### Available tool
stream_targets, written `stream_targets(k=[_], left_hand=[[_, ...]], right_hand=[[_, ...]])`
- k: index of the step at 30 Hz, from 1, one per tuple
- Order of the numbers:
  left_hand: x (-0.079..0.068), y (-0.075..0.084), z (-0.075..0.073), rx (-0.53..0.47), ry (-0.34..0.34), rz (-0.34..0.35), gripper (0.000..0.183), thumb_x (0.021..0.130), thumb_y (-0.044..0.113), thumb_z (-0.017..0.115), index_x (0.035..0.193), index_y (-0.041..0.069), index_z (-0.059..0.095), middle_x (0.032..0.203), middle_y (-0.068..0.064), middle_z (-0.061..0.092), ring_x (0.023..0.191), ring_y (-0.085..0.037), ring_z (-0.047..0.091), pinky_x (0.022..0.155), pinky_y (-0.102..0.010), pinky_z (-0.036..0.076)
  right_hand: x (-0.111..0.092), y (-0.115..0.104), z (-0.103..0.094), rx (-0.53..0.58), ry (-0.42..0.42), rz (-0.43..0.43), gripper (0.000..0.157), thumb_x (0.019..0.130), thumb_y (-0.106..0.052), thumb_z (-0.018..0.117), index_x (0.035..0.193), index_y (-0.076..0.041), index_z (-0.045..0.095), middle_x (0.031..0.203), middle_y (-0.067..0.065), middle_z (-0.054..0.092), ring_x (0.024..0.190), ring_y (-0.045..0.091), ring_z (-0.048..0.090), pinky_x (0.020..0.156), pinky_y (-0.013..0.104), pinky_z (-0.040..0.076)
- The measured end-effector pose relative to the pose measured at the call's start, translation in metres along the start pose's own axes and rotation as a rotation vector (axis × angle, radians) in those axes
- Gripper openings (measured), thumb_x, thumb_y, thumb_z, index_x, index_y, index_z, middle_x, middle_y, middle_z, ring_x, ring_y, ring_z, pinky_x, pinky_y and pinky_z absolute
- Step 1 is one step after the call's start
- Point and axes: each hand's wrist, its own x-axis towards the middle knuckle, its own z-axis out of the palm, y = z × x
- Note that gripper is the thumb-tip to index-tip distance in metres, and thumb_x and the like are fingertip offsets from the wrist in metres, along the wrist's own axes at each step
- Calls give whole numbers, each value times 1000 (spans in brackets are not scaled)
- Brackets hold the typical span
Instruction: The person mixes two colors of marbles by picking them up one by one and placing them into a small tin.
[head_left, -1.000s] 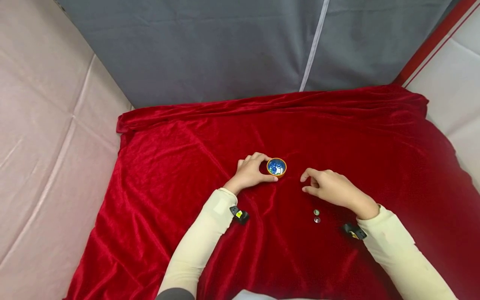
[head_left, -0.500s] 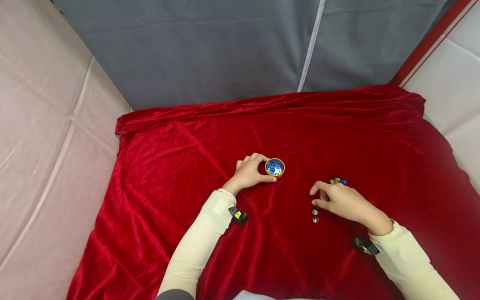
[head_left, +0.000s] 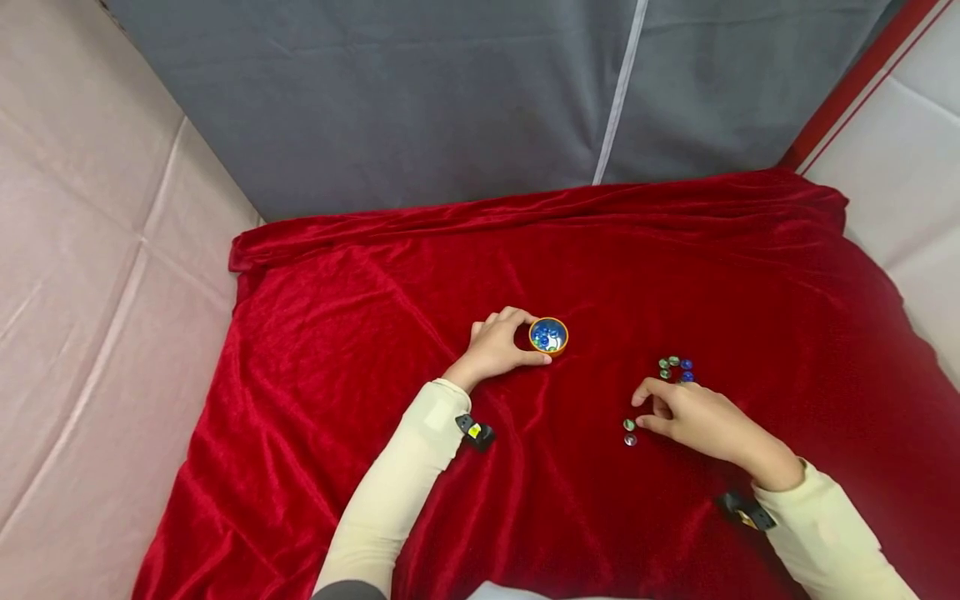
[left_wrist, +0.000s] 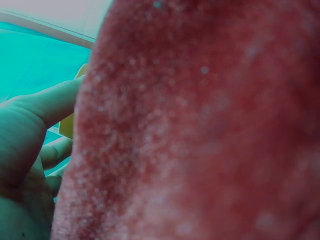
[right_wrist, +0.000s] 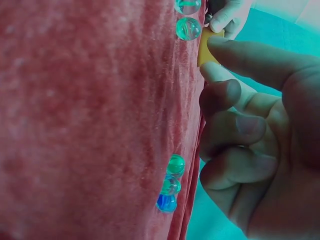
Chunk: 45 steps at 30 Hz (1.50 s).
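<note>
My left hand (head_left: 495, 343) grips a small round bowl (head_left: 549, 355) with an orange-yellow outside, thumb on the near side and fingers on the far side. Several blue and green glass marbles (head_left: 544, 340) lie inside it. In the left wrist view, the cloth covers most of the scene; part of the hand (left_wrist: 30, 130) and a strip of the yellow bowl (left_wrist: 66, 126) show. My right hand (head_left: 697, 418) hovers over the cloth, thumb and index finger apart with nothing between them. A green-streaked marble (head_left: 629, 425) is right by its thumb tip, and a clear dark-streaked marble (head_left: 631, 440) sits just nearer.
Beyond the right hand lies a cluster of several marbles, among them a green one (head_left: 664, 363) and a blue one (head_left: 687, 365). Wrinkled red velvet cloth (head_left: 390, 333) covers the surface. A grey curtain (head_left: 420, 108) stands behind, with pale walls (head_left: 67, 250) at the sides.
My right hand has moved right and nearer to me, towards the two separate marbles, and has uncovered the cluster behind it. The left hand stays at the bowl.
</note>
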Motion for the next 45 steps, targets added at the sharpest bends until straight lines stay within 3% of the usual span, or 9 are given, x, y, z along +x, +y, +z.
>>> stream_targets(k=[19,45], left_hand=[[0,-1,1,-8,8,3,64,75,47,79,128,19,56,133,0,53,121,-23,46,95,-43,28],[0,0,0,-11,-1,-2,64,75,47,79,129,19,56,133,0,52,121,-22,45,95,-42,28]], right_hand=[[-2,3,10,60,-31,-29,16,83,-19,73,94,-19,61,62,-16,47,51,-6,35,49,20,33],[2,1,14,42,-48,-70,17,82,-15,73,91,-20,60,61,-18,46,53,-7,36,51,20,33]])
